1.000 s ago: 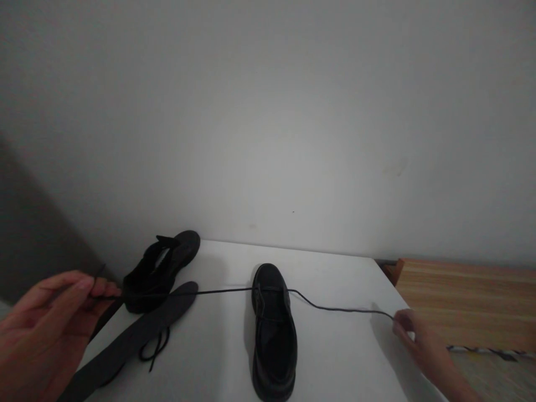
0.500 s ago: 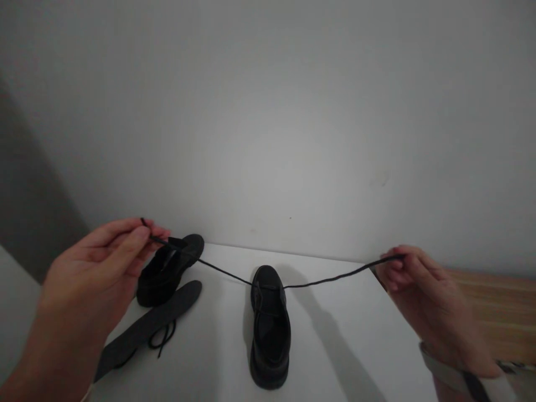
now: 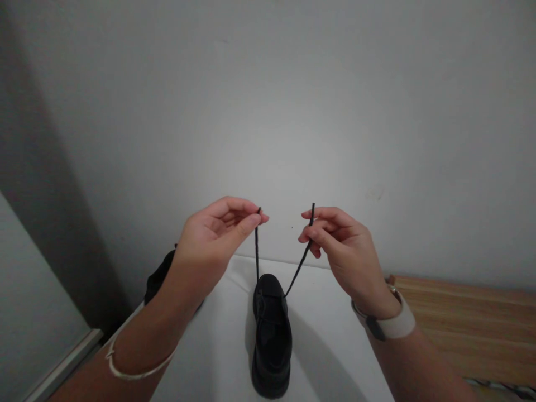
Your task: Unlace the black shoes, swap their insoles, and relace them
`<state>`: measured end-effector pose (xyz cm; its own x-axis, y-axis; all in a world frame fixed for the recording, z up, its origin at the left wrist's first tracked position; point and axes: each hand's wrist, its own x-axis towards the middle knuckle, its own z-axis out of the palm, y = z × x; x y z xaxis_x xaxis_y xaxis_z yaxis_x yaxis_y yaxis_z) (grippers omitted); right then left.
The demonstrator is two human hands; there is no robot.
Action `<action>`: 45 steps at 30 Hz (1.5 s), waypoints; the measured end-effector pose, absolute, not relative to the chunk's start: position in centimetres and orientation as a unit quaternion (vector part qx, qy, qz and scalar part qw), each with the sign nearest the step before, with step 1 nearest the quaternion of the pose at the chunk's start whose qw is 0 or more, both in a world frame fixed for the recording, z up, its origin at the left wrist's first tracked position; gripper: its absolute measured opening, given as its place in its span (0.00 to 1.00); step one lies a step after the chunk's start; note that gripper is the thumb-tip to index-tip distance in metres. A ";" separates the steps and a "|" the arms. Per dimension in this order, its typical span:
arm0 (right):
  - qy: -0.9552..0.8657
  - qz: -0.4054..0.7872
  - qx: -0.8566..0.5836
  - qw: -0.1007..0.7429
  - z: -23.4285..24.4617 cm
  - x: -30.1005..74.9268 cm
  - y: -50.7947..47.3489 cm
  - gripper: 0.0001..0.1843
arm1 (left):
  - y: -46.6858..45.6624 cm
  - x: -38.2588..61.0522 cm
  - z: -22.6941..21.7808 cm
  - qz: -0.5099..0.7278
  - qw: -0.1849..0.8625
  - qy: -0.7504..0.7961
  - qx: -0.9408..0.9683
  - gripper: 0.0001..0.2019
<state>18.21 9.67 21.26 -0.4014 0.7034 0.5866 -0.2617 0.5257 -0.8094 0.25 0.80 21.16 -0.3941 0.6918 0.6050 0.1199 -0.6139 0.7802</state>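
A black shoe [image 3: 271,340] stands upright on the white tabletop [image 3: 226,346], toe pointing away from me. A dark shoelace [image 3: 297,273] comes out of both sides of its front eyelets. Above and left of the toe, my left hand [image 3: 213,229] pinches one end of the lace between thumb and fingers. On the other side my right hand [image 3: 343,240] grips the opposite end, with a short tip sticking up past the fingers. Both lace lengths rise fairly straight from the shoe. My left forearm mostly covers a second black shoe [image 3: 157,279].
A pale wall [image 3: 288,123] rises right behind the table's back edge. At the right lies a wood-grain surface [image 3: 469,324]. A light panel with a ledge [image 3: 62,365] stands at the lower left.
My hands have come inward from wide apart to above the shoe's toe, each still holding its lace end. The lace now runs upward rather than out sideways. My left arm now covers the grey insole.
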 end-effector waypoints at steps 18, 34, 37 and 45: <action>-0.719 0.407 -0.096 0.555 22.0 17.3 8.4 0.02 | 2.7 2.7 23.1 0.712 0.184 0.368 0.570 0.05; -0.713 0.360 -0.084 0.596 22.0 17.2 8.5 0.05 | 2.5 2.9 21.4 0.649 0.239 0.384 0.611 0.04; -0.720 0.333 -0.088 0.603 21.9 17.2 8.6 0.06 | 2.7 3.0 20.5 0.617 0.256 0.403 0.625 0.04; -0.751 0.284 -0.074 0.591 21.7 17.3 7.9 0.07 | 3.3 3.0 20.3 0.627 0.154 0.420 0.638 0.04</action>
<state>17.33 7.90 21.69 -0.2902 0.4463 0.8466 -0.2245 0.8282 -0.5135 2.96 3.27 20.29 -0.1383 0.7285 0.6709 0.3423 -0.6005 0.7226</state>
